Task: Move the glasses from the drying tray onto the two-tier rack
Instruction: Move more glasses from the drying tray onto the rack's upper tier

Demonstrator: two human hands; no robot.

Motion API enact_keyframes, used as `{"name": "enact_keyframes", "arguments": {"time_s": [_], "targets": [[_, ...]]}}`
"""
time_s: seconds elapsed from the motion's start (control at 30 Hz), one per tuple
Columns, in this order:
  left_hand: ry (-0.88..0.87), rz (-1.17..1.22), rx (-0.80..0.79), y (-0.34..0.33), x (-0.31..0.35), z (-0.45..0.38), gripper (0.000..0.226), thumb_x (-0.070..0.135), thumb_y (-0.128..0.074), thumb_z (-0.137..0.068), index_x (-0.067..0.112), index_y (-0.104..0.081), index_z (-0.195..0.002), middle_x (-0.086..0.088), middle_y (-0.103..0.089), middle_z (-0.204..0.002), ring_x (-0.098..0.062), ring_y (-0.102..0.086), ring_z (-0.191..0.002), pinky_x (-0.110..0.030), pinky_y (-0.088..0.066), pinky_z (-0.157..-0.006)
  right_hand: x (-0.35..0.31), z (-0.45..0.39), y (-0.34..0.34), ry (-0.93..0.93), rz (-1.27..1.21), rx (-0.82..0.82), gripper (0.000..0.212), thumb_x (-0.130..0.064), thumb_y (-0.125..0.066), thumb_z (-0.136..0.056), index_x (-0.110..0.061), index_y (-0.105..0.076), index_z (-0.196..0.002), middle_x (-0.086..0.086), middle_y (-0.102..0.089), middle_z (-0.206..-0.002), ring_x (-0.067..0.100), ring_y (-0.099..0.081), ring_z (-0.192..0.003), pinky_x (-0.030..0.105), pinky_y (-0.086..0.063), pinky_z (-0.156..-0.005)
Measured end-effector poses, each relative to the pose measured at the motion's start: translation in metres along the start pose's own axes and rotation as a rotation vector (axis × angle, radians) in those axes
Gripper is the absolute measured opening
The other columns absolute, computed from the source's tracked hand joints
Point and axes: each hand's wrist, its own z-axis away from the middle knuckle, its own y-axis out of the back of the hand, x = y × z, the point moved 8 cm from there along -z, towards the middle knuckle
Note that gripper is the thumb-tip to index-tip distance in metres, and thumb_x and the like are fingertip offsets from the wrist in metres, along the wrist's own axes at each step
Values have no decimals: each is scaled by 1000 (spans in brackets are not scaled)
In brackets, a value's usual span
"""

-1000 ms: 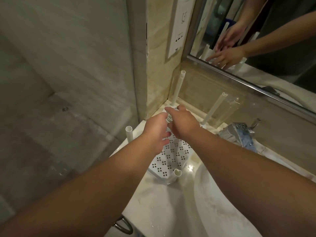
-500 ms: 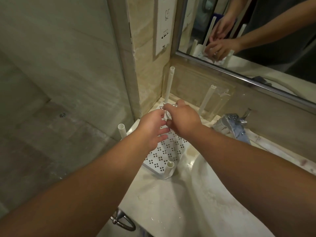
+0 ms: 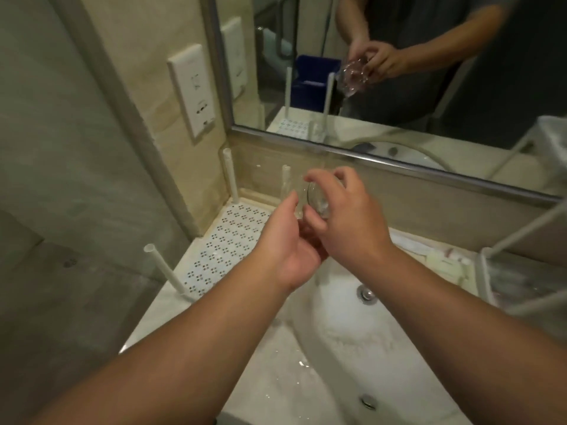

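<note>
A clear drinking glass (image 3: 316, 199) is held tilted between both hands above the counter, just right of the drying tray. My right hand (image 3: 346, 219) grips it from above with fingers curled over its rim. My left hand (image 3: 288, 243) cups it from below and the left. The white perforated drying tray (image 3: 221, 240) lies in the counter's left corner, with upright white posts (image 3: 230, 176) at its corners and nothing standing on its visible surface. The white two-tier rack (image 3: 521, 240) shows at the right edge, with its frame and a tray in view.
A white basin (image 3: 352, 348) with a drain sits below my hands. A large mirror (image 3: 399, 72) on the back wall reflects my hands and the glass. A wall socket plate (image 3: 193, 87) is on the left wall. Small toiletry items lie by the rack.
Both hands have lifted the glass off the drying tray and carried it right, up over the basin's edge. The view has swung right, bringing the rack into view.
</note>
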Motion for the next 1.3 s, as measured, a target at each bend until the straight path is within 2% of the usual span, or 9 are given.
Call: {"name": "enact_keyframes", "arguments": {"time_s": [0.1, 0.27, 0.43, 0.6, 0.8, 0.93, 1.03, 1.17, 1.3], "targets": [[71, -20, -138, -47, -38, 11, 67, 61, -39, -97, 7, -60, -130, -10, -72, -118, -25, -72, -101, -37, -58, -83, 28, 28, 49, -20, -4, 89, 42, -27, -68, -79, -32, -58, -119, 1, -50, -115, 21, -57, -84, 35, -51, -63], [108, -125, -238, -107, -110, 10, 79, 70, -47, -88, 7, -57, -135, -11, -66, -125, -28, -62, -121, -42, -41, -110, 80, 80, 130, -59, -12, 206, 42, -30, -61, -78, -30, -58, -120, 0, -48, -119, 11, -53, -86, 31, -51, -65], [202, -134, -397, -163, -182, 11, 81, 74, -49, -84, 7, -66, -126, -13, -74, -109, -30, -71, -103, -39, -58, -83, 128, 126, 190, -101, 31, 248, 41, -28, -66, -78, -31, -59, -118, -2, -48, -122, 0, -46, -82, 28, -50, -63], [231, -132, -450, -204, -243, 8, 68, 68, -50, -88, 7, -78, -103, -13, -76, -100, -28, -74, -95, -38, -60, -78, 174, 164, 235, -176, 50, 276, 43, -31, -71, -77, -36, -57, -117, -5, -44, -122, 9, -55, -87, 33, -54, -64], [180, -264, -385, -225, -274, 9, 60, 58, -54, -91, 8, -67, -122, -12, -69, -118, -29, -68, -106, -40, -55, -92, 203, 198, 259, -280, 26, 299, 41, -37, -67, -78, -37, -54, -117, -9, -44, -121, 8, -58, -83, 30, -54, -61], [162, -336, -367, -228, -281, 15, 65, 44, -71, -82, 4, -59, -133, -15, -62, -135, -31, -64, -118, -47, -46, -106, 211, 210, 266, -343, 25, 315, 39, -39, -63, -79, -36, -53, -117, -11, -46, -117, 3, -52, -91, 14, -40, -65], [139, -394, -351, -220, -284, 20, 70, 34, -78, -73, 5, -57, -134, -13, -66, -129, -31, -66, -115, -43, -54, -96, 213, 215, 266, -398, 2, 308, 43, -33, -67, -79, -35, -52, -120, -11, -48, -119, -2, -47, -90, 8, -36, -66], [93, -435, -438, -210, -282, 25, 33, 23, -75, -82, 20, -60, -111, 0, -68, -100, -28, -65, -104, -41, -51, -94, 206, 221, 264, -486, -39, 291, 56, -28, -72, -77, -39, -44, -124, -16, -51, -118, -3, -49, -90, 3, -38, -68], [38, -543, -528, -207, -278, 38, 40, 16, -71, -87, 22, -59, -124, 9, -75, -89, -12, -69, -82, -30, -55, -75, 198, 230, 268, -554, -61, 292, 69, -30, -73, -75, -44, -37, -132, -12, -56, -124, 10, -59, -98, 7, -37, -68]]}}
